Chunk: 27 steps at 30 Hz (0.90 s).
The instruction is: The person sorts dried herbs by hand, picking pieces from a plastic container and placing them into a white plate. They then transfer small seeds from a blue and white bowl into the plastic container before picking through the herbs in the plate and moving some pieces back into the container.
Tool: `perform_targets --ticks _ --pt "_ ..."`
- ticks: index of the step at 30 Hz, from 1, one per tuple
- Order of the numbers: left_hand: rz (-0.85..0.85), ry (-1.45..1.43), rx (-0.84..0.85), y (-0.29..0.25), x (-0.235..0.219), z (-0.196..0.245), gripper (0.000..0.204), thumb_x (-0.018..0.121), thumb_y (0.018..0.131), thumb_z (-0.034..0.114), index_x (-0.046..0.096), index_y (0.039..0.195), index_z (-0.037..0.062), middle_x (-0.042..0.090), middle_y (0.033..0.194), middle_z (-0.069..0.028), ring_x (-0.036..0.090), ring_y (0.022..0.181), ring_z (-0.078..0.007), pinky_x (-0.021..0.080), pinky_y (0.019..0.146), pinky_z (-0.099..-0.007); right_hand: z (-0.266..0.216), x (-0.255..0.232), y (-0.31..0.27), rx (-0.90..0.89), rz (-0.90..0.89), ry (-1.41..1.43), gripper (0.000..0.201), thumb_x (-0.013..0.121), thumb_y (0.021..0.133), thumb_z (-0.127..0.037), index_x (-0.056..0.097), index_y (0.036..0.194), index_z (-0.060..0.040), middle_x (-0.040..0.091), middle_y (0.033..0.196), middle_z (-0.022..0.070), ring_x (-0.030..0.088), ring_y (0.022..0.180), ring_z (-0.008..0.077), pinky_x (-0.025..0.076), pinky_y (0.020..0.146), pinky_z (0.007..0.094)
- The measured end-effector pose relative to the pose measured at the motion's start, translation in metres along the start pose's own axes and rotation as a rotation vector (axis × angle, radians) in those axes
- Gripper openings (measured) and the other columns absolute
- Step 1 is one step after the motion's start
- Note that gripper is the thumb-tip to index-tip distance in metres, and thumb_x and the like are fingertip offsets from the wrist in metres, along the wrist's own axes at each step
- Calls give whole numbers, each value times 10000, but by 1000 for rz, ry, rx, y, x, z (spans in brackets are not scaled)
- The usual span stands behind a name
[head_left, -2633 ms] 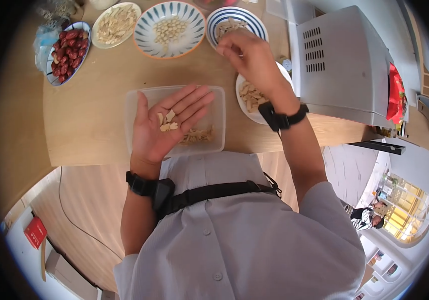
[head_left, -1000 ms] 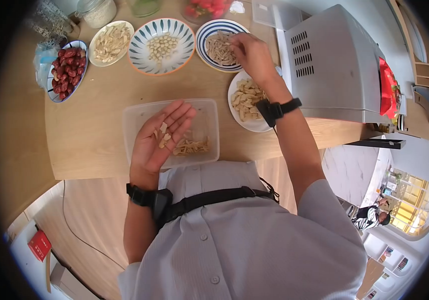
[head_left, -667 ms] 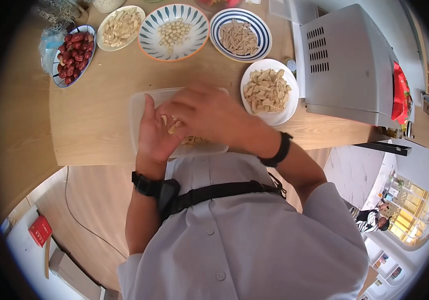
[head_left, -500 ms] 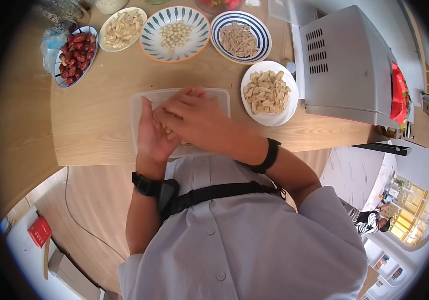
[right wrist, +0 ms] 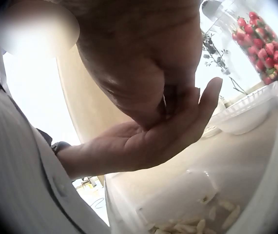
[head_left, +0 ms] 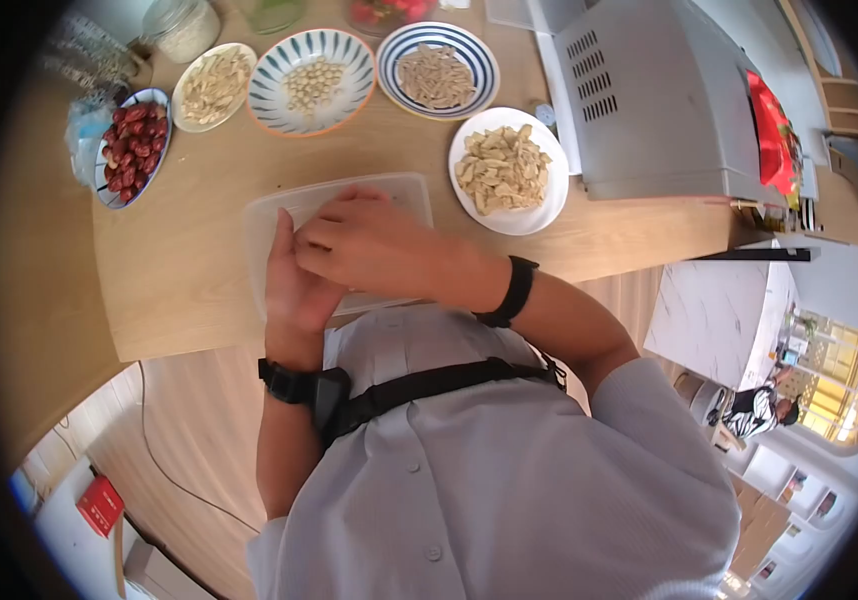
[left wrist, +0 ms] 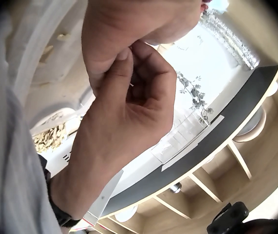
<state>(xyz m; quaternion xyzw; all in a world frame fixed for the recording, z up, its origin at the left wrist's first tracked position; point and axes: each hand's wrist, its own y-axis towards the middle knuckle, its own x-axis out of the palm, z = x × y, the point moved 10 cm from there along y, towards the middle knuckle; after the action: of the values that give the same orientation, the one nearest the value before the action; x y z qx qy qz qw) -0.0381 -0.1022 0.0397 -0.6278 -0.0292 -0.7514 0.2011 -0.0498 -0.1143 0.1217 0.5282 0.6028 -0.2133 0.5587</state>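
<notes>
My left hand [head_left: 304, 285] is held palm up over a clear plastic container [head_left: 419, 195], thumb straight in the head view. From the right wrist view its fingers [right wrist: 204, 109] stretch out, gently bent. My right hand [head_left: 369, 250] lies over that palm with curled fingers reaching down into it. The left wrist view shows the right thumb [left wrist: 122, 68] and bent fingers close together against the left hand. The pale pieces seen earlier in the palm are hidden now, and I cannot tell whether the right fingers pinch one. Pale slices [right wrist: 200, 226] lie on the container's bottom.
To the right stands a white plate [head_left: 457, 205] of pale slices. Behind are a blue-striped plate [head_left: 389, 75] of thin strips, a leaf-patterned plate [head_left: 264, 95] of round seeds, a small plate [head_left: 184, 112] of slices and red dates [head_left: 134, 150]. A grey microwave [head_left: 659, 110] borders the right.
My right hand has come from the blue-striped plate down to my left palm and now covers the pale pieces there. The left hand stays over the container. The head view has shifted slightly.
</notes>
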Motion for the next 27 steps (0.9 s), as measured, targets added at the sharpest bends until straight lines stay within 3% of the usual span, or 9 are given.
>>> perform_targets --ticks 2,5,8,11,15,18,20,22,27 --pt "-8 -8 -30 0 6 -3 744 161 1127 526 355 1554 -53 427 1579 -229 390 1495 -341 318 1252 -460 -3 4 -4 -64 5 -48 160 670 780 -129 658 936 -97 653 935 44 677 924 250 561 790 382" --pt "100 11 -44 -1 -1 -6 684 232 1135 513 437 1497 -30 518 1501 -218 493 1419 -320 405 1198 -456 5 -2 -9 -61 10 44 168 672 795 -132 654 957 -93 650 922 43 671 892 245 567 763 378" --pt "-39 -164 -95 0 -4 -10 590 322 1137 490 526 1402 3 620 1385 -183 607 1295 -286 502 1105 -443 14 -13 -14 -21 -17 131 139 686 798 -136 683 928 -89 681 916 51 688 896 251 585 760 387" --pt "159 -36 -88 1 -29 -15 514 381 1132 472 577 1314 33 679 1286 -141 671 1188 -255 556 1028 -431 17 -13 -21 -15 -47 111 139 694 800 -147 700 926 -89 694 915 51 698 901 258 597 757 393" --pt "103 -21 -149 6 -28 -25 621 327 1132 509 515 1431 -2 604 1413 -201 597 1314 -295 523 1084 -428 22 -29 -36 -7 -19 161 163 685 851 -161 656 993 -87 656 923 62 682 885 267 571 741 385" --pt "113 52 -166 9 -16 -30 739 266 1127 545 451 1492 -71 517 1513 -266 506 1422 -351 470 1153 -438 69 -64 -81 276 129 233 187 709 842 -126 716 1026 -98 698 966 80 711 927 252 600 754 384" --pt "104 71 -178 11 -6 -31 825 212 1119 579 434 1484 -126 470 1545 -302 443 1472 -394 416 1208 -461 111 -100 -127 416 330 120 178 733 857 -78 708 1032 -84 705 986 109 715 866 258 595 747 370" --pt "73 68 -158 10 -4 -27 803 236 1127 547 366 1518 -143 404 1585 -313 385 1507 -398 402 1224 -457 152 -121 -182 750 496 236 148 745 864 -49 695 1003 -58 714 955 115 700 775 272 582 729 365" --pt "11 16 -112 12 -6 -18 781 270 1133 516 325 1537 -150 355 1613 -319 315 1543 -405 385 1239 -461 201 -112 -252 1037 476 47 103 746 872 -66 691 957 -48 719 886 104 687 730 266 562 702 366"
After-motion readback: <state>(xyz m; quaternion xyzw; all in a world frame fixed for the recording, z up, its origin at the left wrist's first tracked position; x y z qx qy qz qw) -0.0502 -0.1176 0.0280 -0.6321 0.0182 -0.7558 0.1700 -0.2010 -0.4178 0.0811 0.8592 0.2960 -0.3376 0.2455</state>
